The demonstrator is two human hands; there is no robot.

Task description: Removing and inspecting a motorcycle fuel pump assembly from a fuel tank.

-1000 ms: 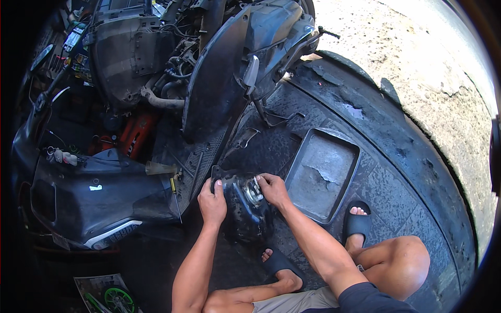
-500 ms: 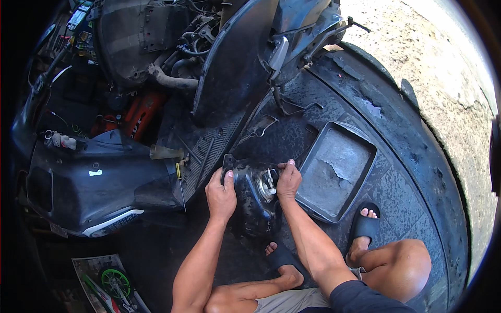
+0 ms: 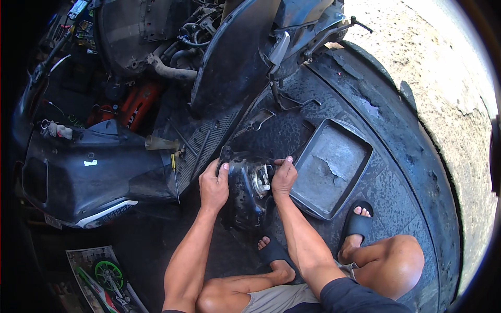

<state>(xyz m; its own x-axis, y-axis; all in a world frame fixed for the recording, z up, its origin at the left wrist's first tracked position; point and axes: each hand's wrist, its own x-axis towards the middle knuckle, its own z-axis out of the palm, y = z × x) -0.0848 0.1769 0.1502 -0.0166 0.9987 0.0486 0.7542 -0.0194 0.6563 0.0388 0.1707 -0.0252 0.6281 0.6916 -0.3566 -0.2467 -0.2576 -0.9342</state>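
Between my hands is a black metal fuel tank [image 3: 241,190], glossy and scuffed, low over the dark floor in front of me. A round metal fitting with a pale connector [image 3: 262,179] sits on its upper right side. My left hand [image 3: 214,186] grips the tank's left edge, thumb on top, by a black bracket tab. On the far right side, my right hand [image 3: 284,176] has its fingers curled over the rim beside the fitting. The undersides of both grips are hidden.
Right of the tank lies a shallow grey tray [image 3: 360,180]. A yellow-handled screwdriver [image 3: 174,163] and a funnel [image 3: 160,143] are by a black body panel [image 3: 99,172] on the left. A partly stripped scooter [image 3: 229,62] stands ahead. My sandalled feet flank the work area.
The whole view has shifted slightly. The tank has tilted a little between my hands, and both hands keep their hold on its sides.
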